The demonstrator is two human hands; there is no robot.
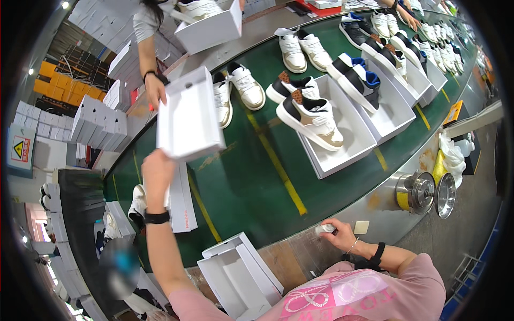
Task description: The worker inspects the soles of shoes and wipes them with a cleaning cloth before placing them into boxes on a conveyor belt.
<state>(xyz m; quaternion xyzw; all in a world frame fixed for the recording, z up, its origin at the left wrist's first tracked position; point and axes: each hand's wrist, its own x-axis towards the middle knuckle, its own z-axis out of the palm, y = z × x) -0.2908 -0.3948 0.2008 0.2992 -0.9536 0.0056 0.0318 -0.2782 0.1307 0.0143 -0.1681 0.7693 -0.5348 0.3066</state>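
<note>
My left hand point(158, 174), blurred, grips the near left corner of a shallow white box lid point(188, 115); its fingertips are partly hidden. At the lid's far left edge is another person's hand point(155, 90). Resting at the belt's near edge, my right hand point(340, 235) closes round a small white rounded thing point(324, 229), too small to name. Just right of the lid stands a pair of white sneakers point(247, 88) with tan toes. A white-and-tan sneaker point(313, 120) leans in an open shoebox point(350, 147). Below the lid lies another white box point(183, 200).
The green conveyor belt point(251, 171) carries more boxes and shoes to the far right. An open white shoebox point(235, 283) sits by my left side. Right of me are a metal pot point(409, 192) and a yellow square pad point(361, 227). Another person holds a shoebox point(210, 33) across the belt.
</note>
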